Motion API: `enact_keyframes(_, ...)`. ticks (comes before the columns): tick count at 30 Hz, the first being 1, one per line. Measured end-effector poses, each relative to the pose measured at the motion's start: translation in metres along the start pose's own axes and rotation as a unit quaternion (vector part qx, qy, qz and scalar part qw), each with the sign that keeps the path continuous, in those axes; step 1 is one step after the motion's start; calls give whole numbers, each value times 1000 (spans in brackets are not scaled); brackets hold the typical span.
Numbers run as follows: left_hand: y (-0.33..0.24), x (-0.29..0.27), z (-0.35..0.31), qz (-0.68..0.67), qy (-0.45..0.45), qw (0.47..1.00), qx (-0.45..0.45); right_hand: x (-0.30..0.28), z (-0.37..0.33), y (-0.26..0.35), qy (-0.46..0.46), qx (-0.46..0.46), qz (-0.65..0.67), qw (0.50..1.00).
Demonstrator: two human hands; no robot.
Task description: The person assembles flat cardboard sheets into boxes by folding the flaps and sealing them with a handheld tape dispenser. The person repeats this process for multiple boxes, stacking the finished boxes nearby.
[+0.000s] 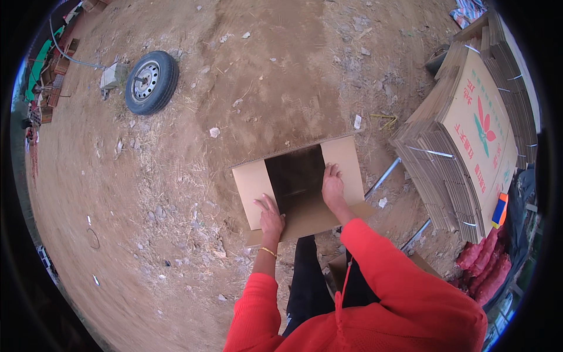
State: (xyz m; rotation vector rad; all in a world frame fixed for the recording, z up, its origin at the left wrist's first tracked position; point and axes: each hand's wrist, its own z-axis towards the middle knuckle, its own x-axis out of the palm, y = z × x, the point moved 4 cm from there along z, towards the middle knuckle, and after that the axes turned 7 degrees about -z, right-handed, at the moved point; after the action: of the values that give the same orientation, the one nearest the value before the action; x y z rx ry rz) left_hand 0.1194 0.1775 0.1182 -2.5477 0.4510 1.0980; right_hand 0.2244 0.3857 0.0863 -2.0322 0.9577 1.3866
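A brown cardboard box (305, 218) stands in front of my legs, its dark inside showing between two side flaps folded inward. On the left flap (251, 186) rests my left hand (271, 218), fingers stretched and slightly apart, near the flap's inner edge. My right hand (333, 189) is at the inner edge of the right flap (346, 162), its fingers bent and close together on the cardboard. The near flap slopes toward me below both hands.
Strapped stacks of flat cartons (463, 135) stand at the right, with an orange and blue tape dispenser (499, 211) on the printed one. Red mesh sacks (487, 264) lie below. A wheel (151, 82) rests far left on dirt ground. A metal pole (384, 176) lies beside the box.
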Motion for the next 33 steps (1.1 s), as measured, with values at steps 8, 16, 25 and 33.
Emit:
enact_keyframes(8,8,19,18,28,18,999,-10,21,-2,-29,55,-92,51,993)
enact_keyframes(16,38,-32,-2,60,-10,990,126,-1,8,-44,184,-131,104,969)
enact_keyframes(25,49,-7,27,177,-9,972,154,-18,-13,-40,282,-211,92,931)
enact_keyframes(33,46,-15,26,161,-5,974,157,-68,-104,-70,283,-425,94,855)
